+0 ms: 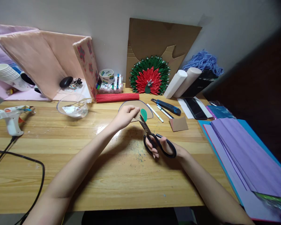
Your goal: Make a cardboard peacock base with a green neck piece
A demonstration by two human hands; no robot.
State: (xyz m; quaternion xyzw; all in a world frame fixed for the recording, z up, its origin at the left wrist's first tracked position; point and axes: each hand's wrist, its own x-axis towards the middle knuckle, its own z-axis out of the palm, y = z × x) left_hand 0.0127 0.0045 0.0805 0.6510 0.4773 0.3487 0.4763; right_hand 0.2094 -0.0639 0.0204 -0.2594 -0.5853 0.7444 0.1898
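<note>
My right hand holds a pair of scissors by its black handle loops, with the blades parted a little and pointing up and left. My left hand is closed in a pinch just left of the blade tips. Whatever lies between its fingertips is too small to make out. Right by the blades shows a green oval piece; whether it is held or lying there I cannot tell. Behind them rests a rounded piece of cardboard with a blue edge line, partly covered by my left hand.
A red and green fan-shaped peacock leans on a cardboard sheet. Right of centre lie a utility knife, a white marker and a cardboard scrap. Purple paper covers the right; a glue gun and plastic bowl stand left.
</note>
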